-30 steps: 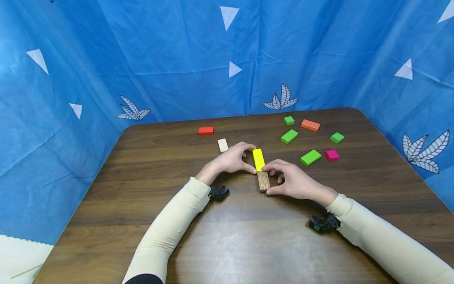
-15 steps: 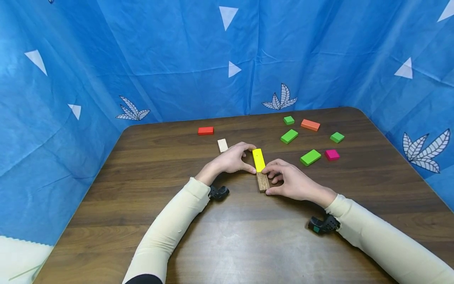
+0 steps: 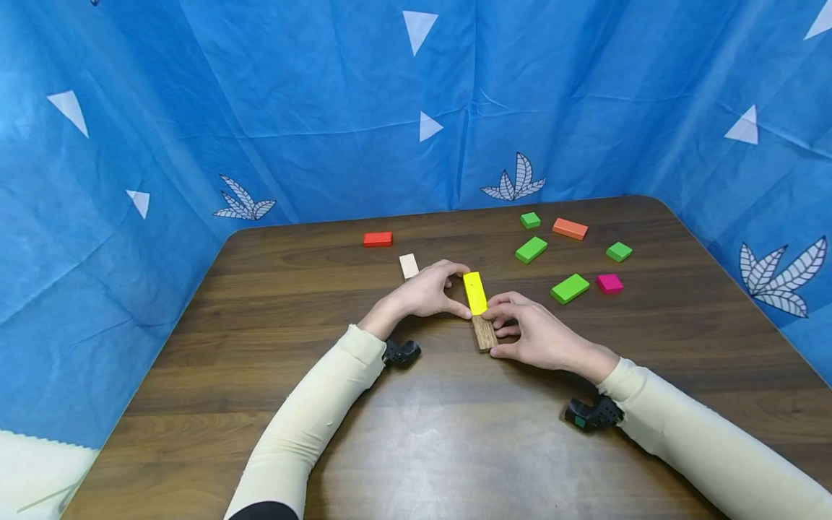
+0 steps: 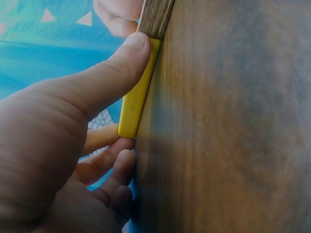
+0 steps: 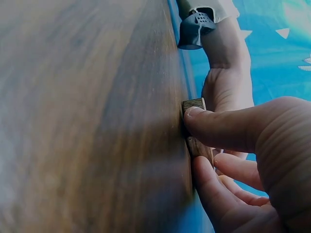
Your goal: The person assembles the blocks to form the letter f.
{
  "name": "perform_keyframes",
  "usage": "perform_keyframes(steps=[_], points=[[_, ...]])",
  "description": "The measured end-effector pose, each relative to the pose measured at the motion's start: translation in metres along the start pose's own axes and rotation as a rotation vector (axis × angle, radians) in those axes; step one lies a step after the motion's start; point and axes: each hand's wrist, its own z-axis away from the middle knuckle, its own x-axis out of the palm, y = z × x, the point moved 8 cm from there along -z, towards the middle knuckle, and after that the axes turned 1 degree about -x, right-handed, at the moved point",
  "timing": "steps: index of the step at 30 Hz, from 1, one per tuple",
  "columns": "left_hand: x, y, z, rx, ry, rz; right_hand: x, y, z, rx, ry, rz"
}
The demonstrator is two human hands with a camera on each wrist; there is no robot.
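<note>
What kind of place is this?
Probably an indoor recording booth, judging by the blue printed curtains hung around a wood-grain table, the small coloured blocks on it, and black devices, likely cameras, at both wrists.

Backdrop: creased blue cloth (image 3: 312,94) hung behind and on both sides, printed with white triangles (image 3: 419,29) and leaves (image 3: 515,182) | Furniture: dark wood-grain table (image 3: 214,347) had rounded far corners | Light: soft glare (image 3: 432,451) lay on its near part
</note>
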Motion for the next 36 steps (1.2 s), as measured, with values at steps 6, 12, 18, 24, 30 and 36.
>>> perform_keyframes(steps=[6,12,18,24,30,36], points=[[0.0,0.0025,0.0008,0.009,-0.001,-0.009,-0.0008,-0.0021,-0.0001,-0.01,0.016,-0.008],[-0.0018,0.0047,0.0006,0.017,0.002,-0.018,-0.0024,-0.0004,-0.0007,-0.016,0.026,-0.013],[-0.0015,0.005,0.0011,0.021,-0.004,-0.014,-0.0024,0.0012,-0.0008,-0.016,0.019,-0.023],[-0.0002,0.0041,0.0017,0.018,-0.011,-0.006,-0.0026,0.0019,-0.0028,-0.008,0.002,-0.003],[0.0002,0.0042,0.0016,0.017,-0.009,-0.014,-0.0032,0.0009,-0.0033,-0.008,-0.016,0.015],[0.0001,0.0068,0.0023,0.02,-0.016,-0.024,-0.0038,0.0013,-0.0026,-0.004,-0.013,0.03]])
